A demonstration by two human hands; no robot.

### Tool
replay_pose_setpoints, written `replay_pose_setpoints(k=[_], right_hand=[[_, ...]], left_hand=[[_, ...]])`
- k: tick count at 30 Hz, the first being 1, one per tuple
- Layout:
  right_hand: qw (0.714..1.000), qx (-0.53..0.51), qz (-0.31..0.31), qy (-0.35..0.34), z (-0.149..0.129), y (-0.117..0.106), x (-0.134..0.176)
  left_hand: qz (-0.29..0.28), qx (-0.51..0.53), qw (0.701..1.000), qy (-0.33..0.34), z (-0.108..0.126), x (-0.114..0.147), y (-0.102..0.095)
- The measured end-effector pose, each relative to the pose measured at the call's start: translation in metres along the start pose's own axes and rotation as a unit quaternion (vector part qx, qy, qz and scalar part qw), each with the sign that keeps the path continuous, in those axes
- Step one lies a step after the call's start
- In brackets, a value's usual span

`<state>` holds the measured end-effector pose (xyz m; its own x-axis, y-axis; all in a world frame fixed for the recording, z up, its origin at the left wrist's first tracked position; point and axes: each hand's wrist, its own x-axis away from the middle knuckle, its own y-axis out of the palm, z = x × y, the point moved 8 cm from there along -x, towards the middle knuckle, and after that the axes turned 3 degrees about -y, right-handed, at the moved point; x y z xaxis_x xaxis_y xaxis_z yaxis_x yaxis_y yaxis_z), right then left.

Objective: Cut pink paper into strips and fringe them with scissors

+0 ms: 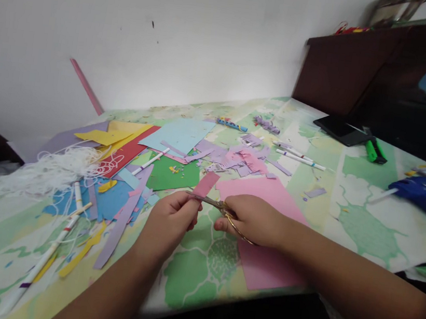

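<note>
Two forearms (114,282) slant in over the near edge of the table, one from seven o'clock, the other from between three and four. The left hand (176,211) curls its fingers under, thumb on top, pinching the near end of a pink strip (207,182), which points to one o'clock. The right hand (248,217) is closed around the gold handles of the scissors (210,201), blades aimed at nine o'clock across the strip beside the left fingertips. Under the right wrist, toward four o'clock, lies a pink sheet (267,271) on the flowered tablecloth (189,282). From the scissors, a purple strip (120,233) sits at eight o'clock, a blue sheet (113,200) and tangled white string (58,173) at nine, a green sheet (177,177) at ten. Fringed scraps (245,159) lie at one, markers (300,158) and, farther off, a phone (340,130) at two, a blue tool (425,200) near three. Beyond stand a pale wall (213,39) at twelve and a dark cabinet (338,69) between one and two.
</note>
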<state>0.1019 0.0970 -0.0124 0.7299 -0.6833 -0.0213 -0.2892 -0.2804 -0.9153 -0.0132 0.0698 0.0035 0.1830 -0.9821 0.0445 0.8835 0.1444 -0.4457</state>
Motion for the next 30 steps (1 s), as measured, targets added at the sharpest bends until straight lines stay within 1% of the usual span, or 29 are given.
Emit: replay_pose_setpoints(k=[4, 9, 16, 22, 25, 28, 30], right_hand=[[1.000, 0.002, -0.002, 0.002, 0.000, 0.001, -0.001], [1.000, 0.002, -0.003, 0.010, 0.001, 0.002, -0.002], [0.999, 0.005, 0.027, 0.019, 0.002, -0.004, 0.001], [1.000, 0.002, 0.017, 0.019, 0.002, -0.003, 0.001], [1.000, 0.009, 0.015, 0.023, 0.002, -0.003, 0.002], [1.000, 0.014, 0.008, 0.020, 0.001, -0.003, 0.002], [1.000, 0.011, 0.003, 0.018, 0.001, -0.002, 0.002]], left_hand=[[0.005, -0.008, 1.000, 0.005, -0.002, -0.001, -0.002], [-0.003, 0.018, 1.000, -0.005, -0.003, -0.002, 0.001], [-0.001, 0.020, 1.000, 0.000, 0.005, 0.001, 0.000], [-0.020, 0.021, 0.999, 0.012, 0.008, 0.003, 0.003], [-0.005, 0.017, 1.000, 0.013, 0.005, 0.003, 0.000], [0.015, 0.038, 0.999, 0.019, 0.003, 0.002, -0.004], [0.006, 0.054, 0.998, 0.019, 0.002, 0.002, -0.003]])
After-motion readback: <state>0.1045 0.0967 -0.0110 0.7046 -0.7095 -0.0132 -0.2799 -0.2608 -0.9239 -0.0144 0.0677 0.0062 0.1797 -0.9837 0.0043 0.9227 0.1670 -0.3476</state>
